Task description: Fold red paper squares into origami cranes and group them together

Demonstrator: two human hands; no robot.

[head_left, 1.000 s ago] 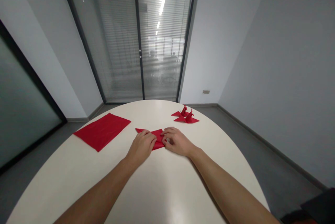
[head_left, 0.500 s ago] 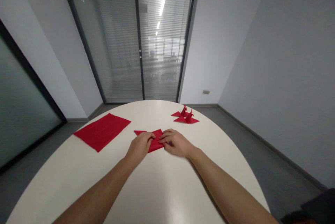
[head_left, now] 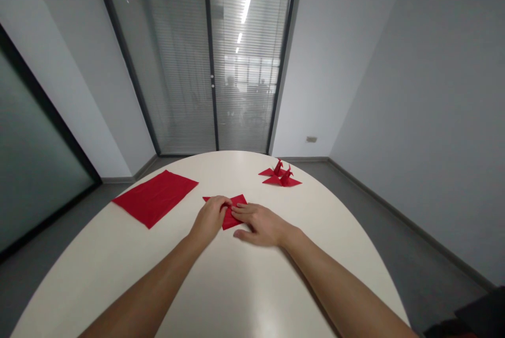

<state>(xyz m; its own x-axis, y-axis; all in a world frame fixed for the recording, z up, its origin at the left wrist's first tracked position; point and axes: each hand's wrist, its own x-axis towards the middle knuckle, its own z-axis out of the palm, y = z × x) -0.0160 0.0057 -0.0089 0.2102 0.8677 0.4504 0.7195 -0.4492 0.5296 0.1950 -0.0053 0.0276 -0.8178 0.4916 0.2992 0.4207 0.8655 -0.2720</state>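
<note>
A partly folded piece of red origami paper (head_left: 236,218) lies on the white round table (head_left: 221,275) between my hands. My left hand (head_left: 210,216) has its fingers curled over the paper's left side, pressing or pinching it; the fingertips are partly hidden. One narrow red point sticks out beyond the left knuckles. My right hand (head_left: 258,222) lies flat across the paper's right part, its fingers stretched out and the thumb spread toward me on the tabletop.
A stack or sheet of flat red paper (head_left: 155,198) lies at the left of the table. Two folded red paper cranes, a rear crane (head_left: 277,168) and a front crane (head_left: 284,180), stand at the far right. Beyond the table is a glass partition with blinds (head_left: 177,64).
My right hand has gone from fingers bent at the paper's right edge to lying flat over it, thumb spread out. My left hand stays at the paper's left side.
</note>
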